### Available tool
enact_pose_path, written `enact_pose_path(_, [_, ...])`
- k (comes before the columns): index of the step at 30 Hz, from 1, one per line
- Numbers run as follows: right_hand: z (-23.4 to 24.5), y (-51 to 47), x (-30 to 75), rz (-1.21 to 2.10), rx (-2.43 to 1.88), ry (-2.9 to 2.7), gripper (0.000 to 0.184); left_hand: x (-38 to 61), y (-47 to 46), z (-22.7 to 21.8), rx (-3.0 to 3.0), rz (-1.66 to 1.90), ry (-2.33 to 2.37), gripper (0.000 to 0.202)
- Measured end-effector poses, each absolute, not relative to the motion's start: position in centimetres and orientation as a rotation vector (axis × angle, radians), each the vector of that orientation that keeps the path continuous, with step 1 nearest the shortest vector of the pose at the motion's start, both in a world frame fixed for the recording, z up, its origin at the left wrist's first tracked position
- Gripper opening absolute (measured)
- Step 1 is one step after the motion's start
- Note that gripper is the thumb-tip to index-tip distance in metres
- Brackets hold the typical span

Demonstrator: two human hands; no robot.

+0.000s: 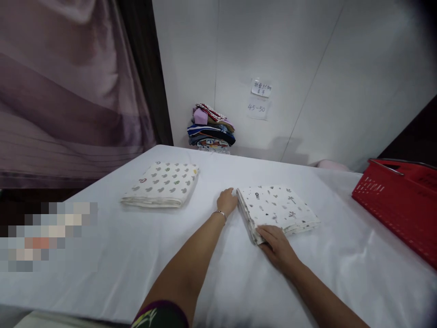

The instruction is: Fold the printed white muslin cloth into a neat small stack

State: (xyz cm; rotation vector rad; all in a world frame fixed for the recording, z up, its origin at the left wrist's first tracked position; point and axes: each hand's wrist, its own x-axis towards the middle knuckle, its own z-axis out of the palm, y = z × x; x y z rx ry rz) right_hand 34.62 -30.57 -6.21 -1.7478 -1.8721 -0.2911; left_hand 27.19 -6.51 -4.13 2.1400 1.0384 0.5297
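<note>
A white cloth (278,206) with small gray trees is folded in layers. It is laid flat on the desk (136,246).

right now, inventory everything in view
Folded cloth with rounded motifs: 1, white, table's left
Folded cloth with palm-tree motifs: 1, white, centre-right
Cloth-draped table: 1, white, centre
Perforated plastic basket: 1, red, right
Folded fabric stack: 1, multicoloured, beyond table
Paper signs: 2, white, wall
Panelled wall: 1, grey, back
Draped curtain: 1, mauve, left
Tall post: 1, dark, beside curtain
Bracelet: 1, silvery, left wrist
Left hand: 1, palm-tree cloth's far corner
Right hand: 1, its near corner
</note>
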Motion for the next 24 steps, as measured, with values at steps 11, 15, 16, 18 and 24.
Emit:
enact_pose_path(11, [-6.1, -30.4, 34.6, -0.312, -1.740, -1.857, 0.042, 29.6, -4.5, -4.9, 2.319, 0.469, 0.953, 0.042])
enact_pose_path(15, [-6.3, -30.4, 34.6, -0.287, -1.751, -1.858, 0.042, 29.8, -3.9, -4.7, 2.376, 0.501, 0.952, 0.033])
enact_pose_path(16, [-6.3, -30.3, 34.6, -0.277, -1.757, -1.858, 0.041, 29.9, -3.8, -4.8, 2.386, 0.506, 0.960, 0.033])
enact_pose_path(18, [-6.2, -30.3, 34.6, -0.252, -1.772, -1.850, 0.040, 30.0, -3.7, -4.8, 2.400, 0.517, 0.974, 0.032])
enact_pose_path(24, [-5.6, -30.1, 34.4, -0.191, -1.790, -1.834, 0.036, 29.9, -3.9, -4.4, 2.412, 0.571, 0.982, 0.034])
